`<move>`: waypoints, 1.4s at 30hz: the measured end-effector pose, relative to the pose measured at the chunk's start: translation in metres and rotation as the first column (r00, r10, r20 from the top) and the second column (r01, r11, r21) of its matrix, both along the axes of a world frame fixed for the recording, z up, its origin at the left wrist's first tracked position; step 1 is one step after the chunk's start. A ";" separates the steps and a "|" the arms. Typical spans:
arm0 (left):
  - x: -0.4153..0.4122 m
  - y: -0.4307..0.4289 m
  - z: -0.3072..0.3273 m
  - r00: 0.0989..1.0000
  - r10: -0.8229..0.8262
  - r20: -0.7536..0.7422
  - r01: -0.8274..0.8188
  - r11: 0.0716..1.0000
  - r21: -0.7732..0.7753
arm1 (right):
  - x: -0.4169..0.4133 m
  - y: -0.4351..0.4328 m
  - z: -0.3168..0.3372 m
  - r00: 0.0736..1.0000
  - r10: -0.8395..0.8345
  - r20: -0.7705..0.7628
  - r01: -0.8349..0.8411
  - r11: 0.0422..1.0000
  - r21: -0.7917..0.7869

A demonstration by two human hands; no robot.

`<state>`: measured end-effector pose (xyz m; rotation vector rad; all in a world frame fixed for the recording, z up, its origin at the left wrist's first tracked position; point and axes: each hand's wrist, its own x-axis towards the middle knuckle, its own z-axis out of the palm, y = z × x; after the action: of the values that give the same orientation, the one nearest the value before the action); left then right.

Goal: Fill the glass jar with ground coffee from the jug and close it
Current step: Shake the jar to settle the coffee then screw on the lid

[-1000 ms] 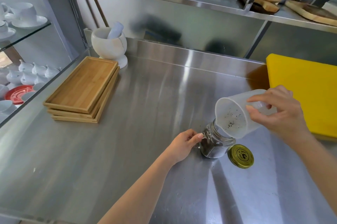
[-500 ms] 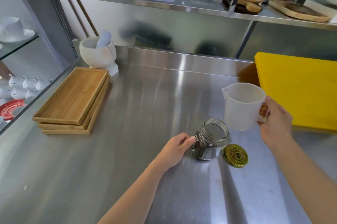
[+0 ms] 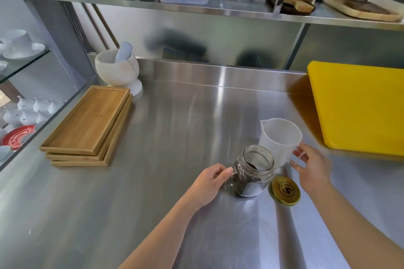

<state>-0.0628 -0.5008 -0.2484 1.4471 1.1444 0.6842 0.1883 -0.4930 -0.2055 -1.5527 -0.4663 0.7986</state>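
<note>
A glass jar (image 3: pixel 252 172) with a handle stands open on the steel counter, dark ground coffee inside it. My left hand (image 3: pixel 208 182) grips the jar's handle on its left side. Just behind the jar, the translucent white plastic jug (image 3: pixel 279 140) stands upright on the counter and looks empty. My right hand (image 3: pixel 311 167) is at the jug's handle with fingers spread, slightly blurred, not clasping it. The gold metal lid (image 3: pixel 284 190) lies flat on the counter right of the jar.
A yellow cutting board (image 3: pixel 358 106) lies at the right. A stack of bamboo trays (image 3: pixel 89 126) sits at the left with a white mortar and pestle (image 3: pixel 119 69) behind it. White cups fill glass shelves (image 3: pixel 24 60) far left. A steel shelf (image 3: pixel 218 9) overhangs the back.
The jug went from tipped over the jar to upright, then down onto the counter behind the jar. My right hand has opened off its handle. My left hand stayed on the jar.
</note>
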 end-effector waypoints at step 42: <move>0.046 0.001 0.026 0.696 0.566 0.442 -0.152 0.718 -0.679 | -0.040 -0.020 -0.030 0.489 0.811 0.323 -0.815 0.556 -0.163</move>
<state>-0.0164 -0.4999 -0.2227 0.3489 0.9847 0.9014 0.1484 -0.5127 -0.2354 -1.4259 -1.5862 1.2139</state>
